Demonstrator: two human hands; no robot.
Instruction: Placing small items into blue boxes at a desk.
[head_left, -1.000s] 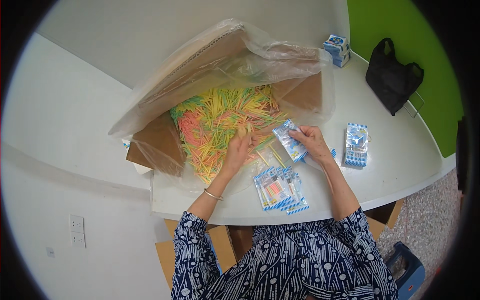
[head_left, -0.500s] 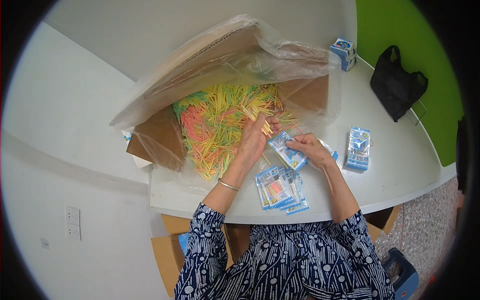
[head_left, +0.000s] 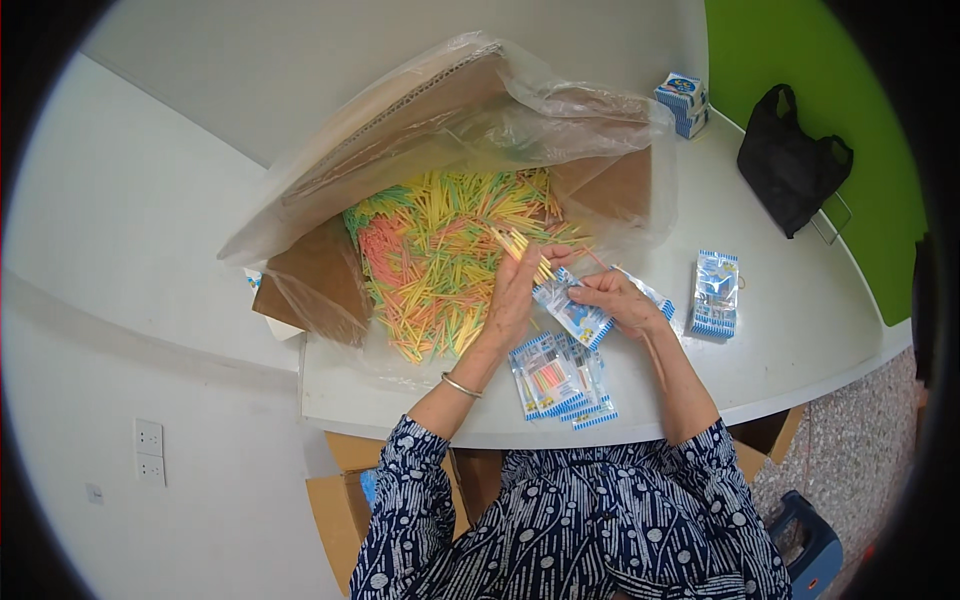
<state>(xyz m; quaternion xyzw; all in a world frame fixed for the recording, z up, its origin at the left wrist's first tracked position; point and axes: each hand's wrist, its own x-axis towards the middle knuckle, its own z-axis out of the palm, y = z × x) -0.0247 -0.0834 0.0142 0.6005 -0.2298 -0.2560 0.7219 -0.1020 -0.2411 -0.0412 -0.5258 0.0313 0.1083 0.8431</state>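
My left hand (head_left: 512,295) pinches a small bunch of thin yellow sticks (head_left: 514,242), their lower ends at the upper edge of a small packet. That packet (head_left: 580,316), blue and white plastic, is gripped between the thumb and fingers of my right hand (head_left: 622,302). How far the sticks reach into it, I cannot tell. Behind my left hand, a heap of yellow, green and pink sticks (head_left: 430,265) spills from a cardboard box (head_left: 312,275) lined with clear plastic. Several packets (head_left: 548,372) overlap on the table below my hands; pink sticks show through one.
A bundle of flat packets (head_left: 714,295) lies to the right on the white table (head_left: 790,330). Small blue and white boxes (head_left: 684,100) are stacked at the back, near a black bag (head_left: 790,165). Open cardboard cartons (head_left: 335,510) and a blue stool (head_left: 810,550) stand below the table edge.
My left hand has moved slightly down and right, bringing the yellow sticks to the packet's upper edge. My right hand still holds the packet, almost in place.
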